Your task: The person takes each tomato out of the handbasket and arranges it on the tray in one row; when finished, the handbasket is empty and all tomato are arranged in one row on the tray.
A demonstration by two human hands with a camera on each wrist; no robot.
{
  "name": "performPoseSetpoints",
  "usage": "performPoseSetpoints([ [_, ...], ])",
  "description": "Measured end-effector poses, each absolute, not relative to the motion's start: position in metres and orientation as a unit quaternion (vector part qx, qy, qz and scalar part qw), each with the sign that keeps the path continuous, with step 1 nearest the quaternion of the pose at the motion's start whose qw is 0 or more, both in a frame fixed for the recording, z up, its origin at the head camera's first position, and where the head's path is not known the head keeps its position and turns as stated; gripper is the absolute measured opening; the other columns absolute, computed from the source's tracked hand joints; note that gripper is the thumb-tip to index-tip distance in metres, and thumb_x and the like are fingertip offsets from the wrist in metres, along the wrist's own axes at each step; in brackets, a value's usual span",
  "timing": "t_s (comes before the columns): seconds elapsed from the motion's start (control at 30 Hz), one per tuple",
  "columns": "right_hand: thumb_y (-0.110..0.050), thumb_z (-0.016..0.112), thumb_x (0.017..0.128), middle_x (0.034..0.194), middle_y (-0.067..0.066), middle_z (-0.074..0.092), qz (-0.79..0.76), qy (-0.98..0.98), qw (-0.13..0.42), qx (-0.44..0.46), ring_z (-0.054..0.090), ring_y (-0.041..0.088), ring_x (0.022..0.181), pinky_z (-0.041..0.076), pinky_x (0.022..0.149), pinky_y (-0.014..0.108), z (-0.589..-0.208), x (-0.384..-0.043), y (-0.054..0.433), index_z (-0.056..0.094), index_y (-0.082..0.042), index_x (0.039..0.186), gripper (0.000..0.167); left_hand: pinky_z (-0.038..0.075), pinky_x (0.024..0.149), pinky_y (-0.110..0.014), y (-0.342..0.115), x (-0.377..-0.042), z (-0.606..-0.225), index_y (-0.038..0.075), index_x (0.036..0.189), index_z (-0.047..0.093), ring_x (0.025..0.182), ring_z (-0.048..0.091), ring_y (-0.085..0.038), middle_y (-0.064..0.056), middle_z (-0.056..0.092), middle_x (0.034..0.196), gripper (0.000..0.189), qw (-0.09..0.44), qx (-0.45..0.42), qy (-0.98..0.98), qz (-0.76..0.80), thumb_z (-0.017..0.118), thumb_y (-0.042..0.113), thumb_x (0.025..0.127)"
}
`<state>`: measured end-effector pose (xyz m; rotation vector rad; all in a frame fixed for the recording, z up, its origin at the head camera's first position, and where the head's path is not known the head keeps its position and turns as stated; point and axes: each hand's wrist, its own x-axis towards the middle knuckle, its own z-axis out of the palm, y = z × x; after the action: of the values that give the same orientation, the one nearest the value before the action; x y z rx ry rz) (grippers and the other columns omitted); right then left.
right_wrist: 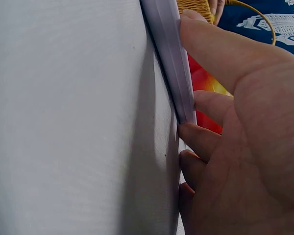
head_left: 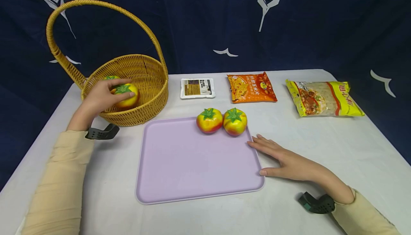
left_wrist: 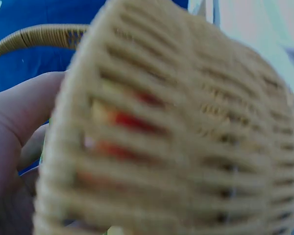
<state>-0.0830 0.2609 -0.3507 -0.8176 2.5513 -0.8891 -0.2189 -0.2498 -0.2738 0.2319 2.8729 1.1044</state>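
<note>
My left hand (head_left: 102, 95) reaches over the near left rim of a wicker basket (head_left: 153, 107) and grips a yellow-red tomato (head_left: 131, 100) with a green leafy top. Behind those fingers, part of another tomato (head_left: 111, 77) shows inside. In the left wrist view the basket wall (left_wrist: 196, 117) covers most of the hand's work. My right hand (head_left: 287, 162) lies at the right edge of a lilac tray (head_left: 196, 167), fingers extended, touching its rim. Two tomatoes, one on the left (head_left: 209, 121) and one on the right (head_left: 235, 122), sit side by side at the tray's far right corner.
Along the back of the white-covered table lie a small white packet (head_left: 197, 88), an orange snack bag (head_left: 252, 87) and a yellow noodle bag (head_left: 324, 98). The basket's tall arched handle (head_left: 106, 3) rises above the left hand. A dark blue curtain (head_left: 205, 24) hangs behind.
</note>
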Motion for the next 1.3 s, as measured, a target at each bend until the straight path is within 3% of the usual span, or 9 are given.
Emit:
performPoseSetpoints([
  [0.3, -0.044, 0.065, 0.085, 0.153, 0.013, 0.016, -0.312, 0.891, 0.152, -0.292, 0.013, 0.036, 0.137, 0.019, 0.100, 0.063, -0.351, -0.084, 0.261, 0.031, -0.026, 0.147, 0.073, 0.041, 0.088, -0.027, -0.220, -0.207, -0.263, 0.022, 0.138, 0.050, 0.113, 0.041, -0.021, -0.005, 0.044, 0.132, 0.063, 0.031, 0.050, 0.881, 0.470, 0.069, 0.043, 0.082],
  [0.63, -0.046, 0.064, 0.085, 0.153, 0.012, 0.015, -0.312, 0.893, 0.165, -0.278, 0.011, 0.036, 0.137, 0.016, 0.101, 0.063, -0.350, -0.084, 0.261, 0.030, -0.029, 0.147, 0.073, 0.046, 0.078, -0.020, -0.190, -0.194, -0.250, 0.020, 0.133, 0.055, 0.102, 0.049, -0.019, -0.003, 0.051, 0.125, 0.054, -0.010, 0.109, 0.874, 0.474, 0.072, 0.032, 0.083],
  [0.87, -0.045, 0.065, 0.085, 0.153, 0.013, 0.015, -0.313, 0.892, 0.161, -0.283, 0.012, 0.036, 0.137, 0.017, 0.101, 0.063, -0.350, -0.083, 0.262, 0.031, -0.028, 0.147, 0.073, 0.039, 0.096, -0.036, -0.166, -0.187, -0.256, 0.014, 0.129, 0.058, 0.115, 0.045, -0.017, 0.001, 0.050, 0.132, 0.050, 0.013, 0.175, 0.855, 0.488, 0.073, 0.025, 0.083],
  [1.3, -0.044, 0.065, 0.085, 0.153, 0.013, 0.016, -0.312, 0.892, 0.155, -0.288, 0.013, 0.037, 0.137, 0.017, 0.101, 0.063, -0.351, -0.083, 0.261, 0.031, -0.027, 0.147, 0.073, 0.042, 0.092, -0.036, -0.131, -0.189, -0.300, 0.007, 0.126, 0.059, 0.113, 0.047, -0.020, -0.007, 0.054, 0.127, 0.050, 0.062, 0.258, 0.840, 0.474, 0.076, 0.018, 0.080],
])
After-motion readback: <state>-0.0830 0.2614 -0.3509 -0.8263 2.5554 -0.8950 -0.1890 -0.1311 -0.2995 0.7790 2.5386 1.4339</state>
